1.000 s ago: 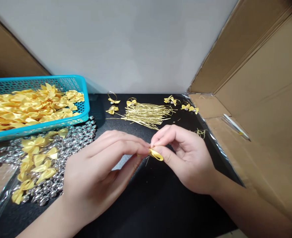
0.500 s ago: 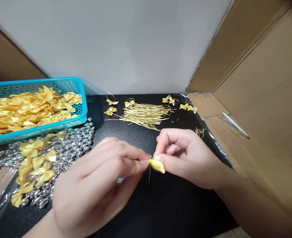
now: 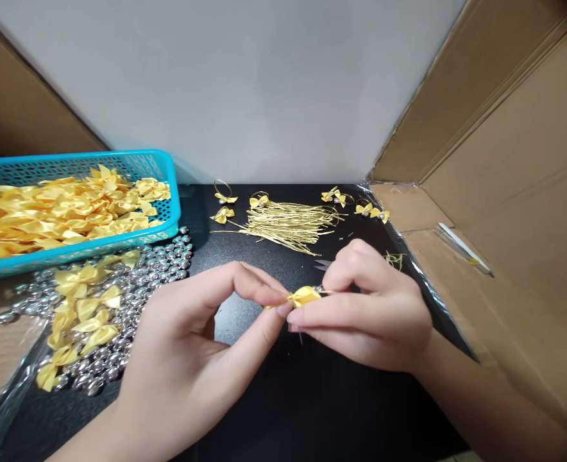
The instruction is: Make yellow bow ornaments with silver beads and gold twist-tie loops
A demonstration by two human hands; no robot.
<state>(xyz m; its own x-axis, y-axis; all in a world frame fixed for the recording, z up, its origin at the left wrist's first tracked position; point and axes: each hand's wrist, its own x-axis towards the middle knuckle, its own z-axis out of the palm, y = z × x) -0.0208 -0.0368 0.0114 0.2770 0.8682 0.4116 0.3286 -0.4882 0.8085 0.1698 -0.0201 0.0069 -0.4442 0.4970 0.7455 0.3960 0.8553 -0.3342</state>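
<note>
My left hand (image 3: pixel 201 346) and my right hand (image 3: pixel 365 308) meet over the black mat (image 3: pixel 312 398), both pinching one small yellow satin bow (image 3: pixel 303 296). The left thumb and forefinger grip its left side; the right fingers are curled round its right side. A thin gold wire pokes out below the bow. Behind the hands lies a bundle of gold wires (image 3: pixel 286 221) with finished bows (image 3: pixel 223 215) around it.
A turquoise basket (image 3: pixel 168 218) full of yellow bows stands at the left. In front of it lie silver beads (image 3: pixel 163 256) with loose yellow bows (image 3: pixel 81 308) on them. Cardboard walls (image 3: pixel 505 192) close in the right side and the far left.
Both hands have turned the bow. The right hand has rotated palm-down over it and the pinch point has risen slightly. The view has shifted a little.
</note>
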